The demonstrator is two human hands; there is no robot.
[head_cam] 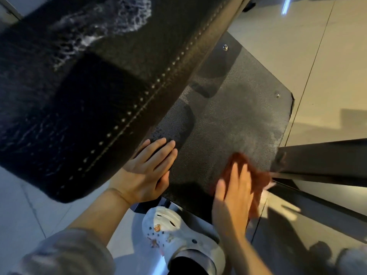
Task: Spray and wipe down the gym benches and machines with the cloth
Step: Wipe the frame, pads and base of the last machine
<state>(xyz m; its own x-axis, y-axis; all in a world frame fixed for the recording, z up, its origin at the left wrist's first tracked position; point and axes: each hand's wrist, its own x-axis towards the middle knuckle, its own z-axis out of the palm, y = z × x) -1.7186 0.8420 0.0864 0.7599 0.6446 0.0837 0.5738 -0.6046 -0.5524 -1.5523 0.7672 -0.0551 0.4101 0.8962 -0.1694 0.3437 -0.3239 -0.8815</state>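
A big black padded seat with wet foam on it filled the view from 9 to 12 o'clock and hid part of the black metal plate under it. Your white clog stood on the floor at 6 o'clock. Your left hand lay flat on the plate's near edge, fingers straight and close together. Your right hand pressed the brown cloth onto the plate at 4 o'clock, fingers spread flat over it.
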